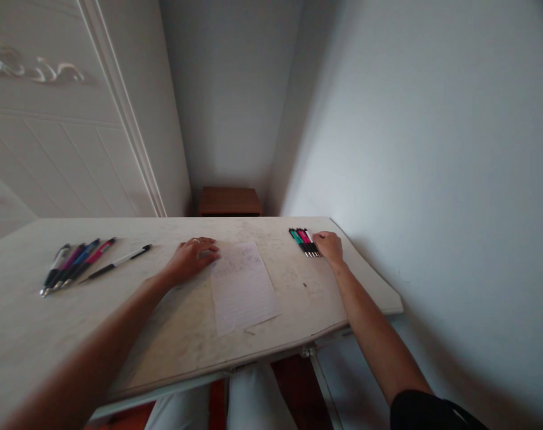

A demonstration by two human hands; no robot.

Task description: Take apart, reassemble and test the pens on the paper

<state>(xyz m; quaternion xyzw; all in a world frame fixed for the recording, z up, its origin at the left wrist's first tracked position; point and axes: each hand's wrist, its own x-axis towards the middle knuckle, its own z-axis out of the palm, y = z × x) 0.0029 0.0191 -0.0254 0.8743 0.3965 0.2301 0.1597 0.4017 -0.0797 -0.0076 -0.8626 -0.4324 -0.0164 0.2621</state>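
Note:
My left hand (194, 258), with a ring on one finger, rests on the white table at the left edge of a lined sheet of paper (244, 292). Its fingers are loosely stretched out, and it holds nothing. Handwriting covers the sheet's upper part. My right hand (329, 245) is closed at the right end of a tight row of pens (303, 241) with green, pink and white barrels and black grips. Its curled fingers are against the white pen (310, 235); whether they grip anything is hidden.
On the left of the table (172, 334) lie several fanned pens (76, 263), and beside them a separate white-and-black pen (119, 261). A wall (432, 149) borders the right side. A brown wooden box-like piece (230, 200) stands beyond the far edge.

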